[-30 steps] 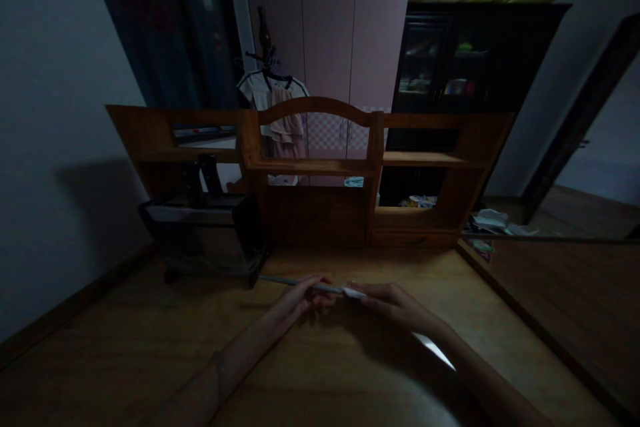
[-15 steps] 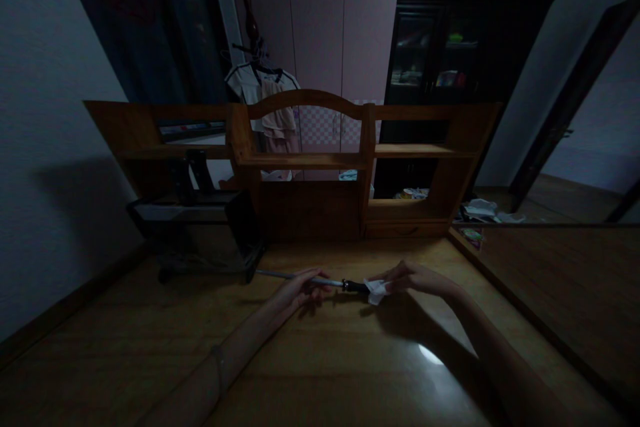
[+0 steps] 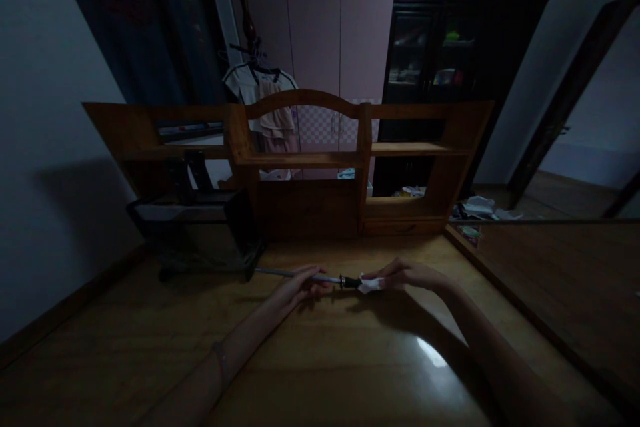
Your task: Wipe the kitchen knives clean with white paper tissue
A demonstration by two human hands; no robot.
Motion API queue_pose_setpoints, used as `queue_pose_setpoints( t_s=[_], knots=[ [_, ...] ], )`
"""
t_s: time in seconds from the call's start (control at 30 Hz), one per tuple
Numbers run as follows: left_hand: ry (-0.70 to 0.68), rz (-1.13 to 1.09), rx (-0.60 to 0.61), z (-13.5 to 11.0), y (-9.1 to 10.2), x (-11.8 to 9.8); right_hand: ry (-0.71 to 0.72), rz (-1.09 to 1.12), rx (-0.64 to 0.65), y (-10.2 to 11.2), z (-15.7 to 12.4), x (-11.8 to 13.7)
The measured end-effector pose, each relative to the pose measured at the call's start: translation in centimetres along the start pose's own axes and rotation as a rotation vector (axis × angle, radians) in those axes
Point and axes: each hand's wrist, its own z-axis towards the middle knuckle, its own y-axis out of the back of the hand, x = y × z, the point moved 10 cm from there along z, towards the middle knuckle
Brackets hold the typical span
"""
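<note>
A sharpening steel (image 3: 327, 278), a thin grey rod with a black handle (image 3: 351, 282), lies level above the wooden desk, its tip pointing left. My left hand (image 3: 301, 285) is closed around the rod, with a band on that wrist. At the handle's end, my right hand (image 3: 403, 273) pinches a crumpled white tissue (image 3: 370, 284) against the black grip. Left of the rod's tip stands a dark knife block (image 3: 200, 233) with black knife handles (image 3: 199, 172) sticking up from it.
A wooden shelf unit (image 3: 300, 160) runs along the back of the desk (image 3: 300, 360). Its raised edge (image 3: 500, 283) is on the right. Behind are a pink wardrobe (image 3: 315, 40), hanging clothes (image 3: 273, 97) and a dark cabinet (image 3: 470, 73).
My right hand and the tissue have shifted slightly along the handle, and the tissue now hangs less and is bunched closer. The left hand still grips the rod.
</note>
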Motion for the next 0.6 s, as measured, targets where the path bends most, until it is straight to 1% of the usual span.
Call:
queue_pose_setpoints(
  t_s=[0.03, 0.1, 0.13, 0.17, 0.2, 0.23, 0.27, 0.33, 0.43, 0.5, 0.6],
  knots=[
    [-0.008, -0.005, -0.012, -0.1, 0.0, -0.1, -0.048, -0.008, -0.041, 1.0, -0.3, -0.9],
    [-0.012, -0.037, -0.028, -0.3, -0.3, -0.1, -0.097, -0.025, -0.214, 3.2, -0.6, -2.2],
    [-0.011, -0.042, -0.027, -0.3, -0.5, -0.2, -0.102, -0.025, -0.3, 4.0, -0.5, -2.6],
    [-0.008, -0.044, -0.02, -0.4, -0.8, -0.2, -0.094, -0.016, -0.373, 4.4, -0.3, -2.8],
    [-0.008, -0.042, -0.012, -0.6, -1.1, -0.3, -0.08, 0.0, -0.417, 4.3, 0.0, -2.9],
    [-0.011, -0.034, -0.005, -0.7, -1.3, -0.5, -0.066, 0.026, -0.457, 4.0, 0.4, -2.8],
    [-0.016, -0.019, 0.002, -0.8, -1.5, -0.6, -0.054, 0.051, -0.464, 3.3, 1.0, -2.5],
    [-0.036, 0.016, 0.015, -1.1, -1.8, -1.0, -0.017, 0.06, -0.402, 1.3, 2.0, -1.6],
    [-0.067, 0.057, 0.047, -1.6, -2.4, -1.5, 0.041, 0.048, -0.223, -1.7, 2.7, 0.3],
    [-0.092, 0.07, 0.056, -1.8, -2.7, -1.7, 0.034, 0.031, -0.144, -2.4, 2.3, 0.8],
    [-0.105, 0.105, 0.06, -1.9, -3.0, -1.9, -0.037, 0.004, -0.079, -1.7, 1.4, 0.3]
  ],
)
